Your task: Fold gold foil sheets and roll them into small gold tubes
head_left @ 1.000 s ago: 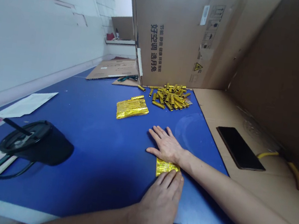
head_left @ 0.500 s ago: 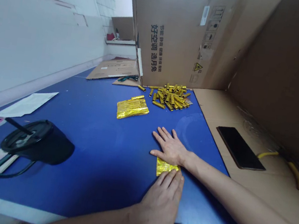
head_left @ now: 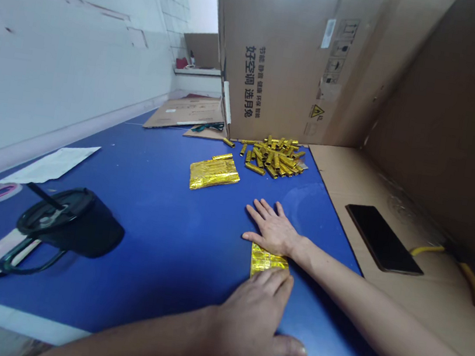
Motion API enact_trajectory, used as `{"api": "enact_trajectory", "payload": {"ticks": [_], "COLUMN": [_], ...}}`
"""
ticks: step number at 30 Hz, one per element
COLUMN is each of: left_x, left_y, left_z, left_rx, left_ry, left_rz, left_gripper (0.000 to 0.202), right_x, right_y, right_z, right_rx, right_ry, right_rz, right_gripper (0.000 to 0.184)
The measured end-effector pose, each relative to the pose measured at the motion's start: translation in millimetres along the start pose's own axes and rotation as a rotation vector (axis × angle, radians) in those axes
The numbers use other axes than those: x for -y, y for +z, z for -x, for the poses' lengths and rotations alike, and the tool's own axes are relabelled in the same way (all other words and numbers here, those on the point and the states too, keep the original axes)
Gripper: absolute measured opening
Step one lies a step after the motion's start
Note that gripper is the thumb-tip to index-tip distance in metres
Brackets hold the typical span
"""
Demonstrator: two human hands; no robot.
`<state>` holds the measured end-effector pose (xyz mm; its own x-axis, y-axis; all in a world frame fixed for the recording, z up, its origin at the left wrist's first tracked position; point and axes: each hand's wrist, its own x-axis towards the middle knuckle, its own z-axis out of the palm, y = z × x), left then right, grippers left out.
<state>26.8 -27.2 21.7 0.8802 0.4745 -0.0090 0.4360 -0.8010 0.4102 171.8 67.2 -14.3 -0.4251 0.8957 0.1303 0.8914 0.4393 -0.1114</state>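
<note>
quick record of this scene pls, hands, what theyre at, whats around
left hand: flat on blue table, fingertips at lower edge of foil
right hand: flat, heel at upper edge of foil
between hands: gold foil piece
nearby: flat gold foil packet, pile of gold foil tubes
also: black lidded cup, black phone, cardboard box

On the table [head_left: 137, 293], a foil packet [head_left: 267, 261] lies between my left hand [head_left: 250, 321] and my right hand [head_left: 273, 229], with foil tubes [head_left: 269, 157] heaped beyond.
</note>
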Motion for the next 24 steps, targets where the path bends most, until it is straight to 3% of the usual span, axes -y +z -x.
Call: {"api": "enact_trajectory", "payload": {"ticks": [4, 9, 12, 16, 20, 24], "left_x": [16.1, 28.2, 27.3, 26.5, 28.9, 30.2], "left_y": [-16.5, -4.6, 0.9, -0.6, -2.3, -4.0], "left_z": [-0.9, 1.6, 2.9, 3.7, 3.4, 2.3], "left_rx": [-0.085, -0.036, -0.066, -0.069, -0.074, -0.078], "left_ry": [0.017, 0.028, 0.013, 0.011, 0.01, 0.007], "left_rz": [-0.067, -0.123, -0.11, -0.091, -0.058, -0.028], "left_gripper": [0.054, 0.048, 0.05, 0.049, 0.045, 0.044], "right_x": [1.3, -0.7, -4.0, 0.6, 14.3, 20.7], "right_y": [0.4, -0.6, -14.0, -43.6, -58.5, -51.9], "right_z": [1.1, -0.5, 6.7, 41.0, 85.0, 105.7], "right_rx": [-0.015, -0.049, -0.101, -0.087, 0.059, 0.064], "right_ry": [-0.007, 0.021, 0.061, 0.012, -0.126, -0.124], "right_rz": [-0.016, -0.069, -0.119, -0.193, -0.261, -0.206], "right_gripper": [0.077, 0.076, 0.062, 0.026, 0.016, 0.017]}}
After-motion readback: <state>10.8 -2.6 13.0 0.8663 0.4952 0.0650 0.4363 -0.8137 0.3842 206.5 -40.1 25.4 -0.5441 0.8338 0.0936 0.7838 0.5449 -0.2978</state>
